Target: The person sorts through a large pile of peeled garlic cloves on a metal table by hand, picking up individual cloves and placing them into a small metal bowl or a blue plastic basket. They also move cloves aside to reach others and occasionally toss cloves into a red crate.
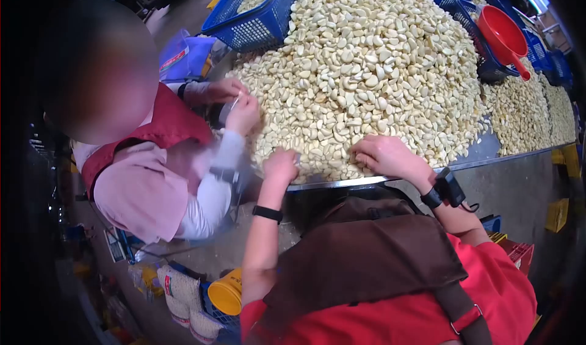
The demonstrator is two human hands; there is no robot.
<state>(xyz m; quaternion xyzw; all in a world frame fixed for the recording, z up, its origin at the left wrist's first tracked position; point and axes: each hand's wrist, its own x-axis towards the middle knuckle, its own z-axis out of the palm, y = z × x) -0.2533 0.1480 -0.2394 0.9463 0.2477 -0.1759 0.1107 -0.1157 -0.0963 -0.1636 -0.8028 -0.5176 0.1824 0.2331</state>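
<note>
A broad heap of pale pieces (366,58), which look like peeled garlic cloves, covers the metal-edged table. My left hand (281,166) is closed at the near edge of the heap, with a small greyish thing just showing at its fingertips, too small to name. Further right, my right hand (390,156) rests palm down on the near side of the heap. Its fingers are bent and slightly apart, touching the cloves, and I see nothing held in them. Its fingertips are partly hidden.
To the left a co-worker (165,162) holds both hands together over the heap. A blue basket (259,18) stands at the heap's far left. A red scoop (502,35) lies on a dark blue basket (488,70) at far right. Beside me stands a yellow bucket (226,293).
</note>
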